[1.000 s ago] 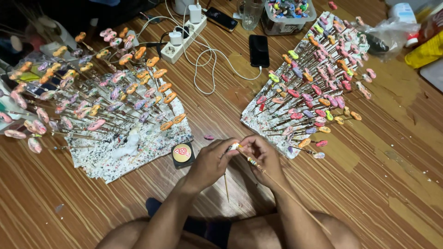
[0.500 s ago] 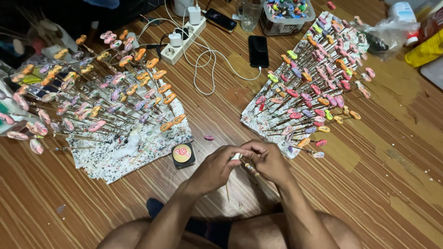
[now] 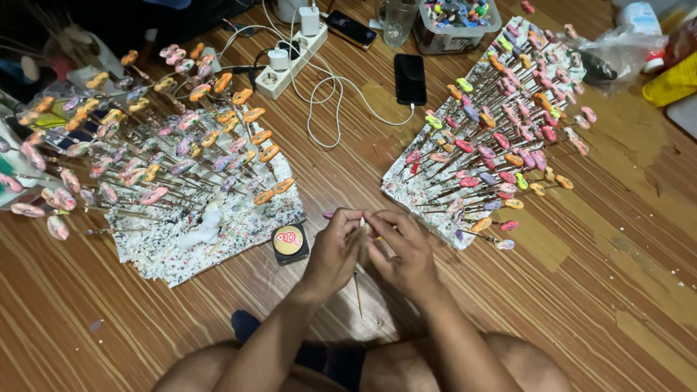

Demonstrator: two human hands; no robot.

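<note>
Floorboards (image 3: pixel 595 290) of striped brown wood fill the frame, and we see two speckled foam slabs lying on them. One slab (image 3: pixel 196 239) sits at left centre, the other slab (image 3: pixel 435 196) at right centre, and each is stuck full of thin sticks topped with small painted pieces: mostly orange, pink and lilac pieces (image 3: pixel 145 145) on the left, and pink, orange and green ones (image 3: pixel 508 116) on the right. At top centre we find a white power strip (image 3: pixel 294 58) with chargers and looping white cable, a black phone (image 3: pixel 410 78) just right of it, and a clear box of coloured bits (image 3: pixel 457 18) above. A small round tin with an orange lid (image 3: pixel 289 240) lies just below the left slab. At lower centre our left hand (image 3: pixel 335 250) and right hand (image 3: pixel 403 250) meet, fingertips pressed together, pinching the top of a thin wooden stick (image 3: pixel 358 290) that hangs down between them over the floor. Whatever tops the stick is hidden by the fingers.
</note>
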